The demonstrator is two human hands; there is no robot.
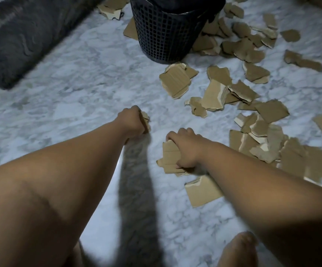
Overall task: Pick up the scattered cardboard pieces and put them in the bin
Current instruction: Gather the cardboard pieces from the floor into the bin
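Note:
My left hand (132,120) is closed into a fist around a small cardboard piece (146,120) just above the marble floor. My right hand (187,148) grips a stack of brown cardboard pieces (168,156) lying on the floor. The black mesh bin (167,33) stands upright at the top centre, well beyond both hands. Another flat cardboard piece (202,191) lies just under my right forearm. Several torn cardboard pieces (175,79) are scattered to the right of the bin and along the right side.
A dark grey shaggy rug (21,39) covers the top left. More cardboard (112,6) lies behind the bin to its left. My bare foot (239,249) shows at the bottom right. The white marble floor (69,93) is bare on the left.

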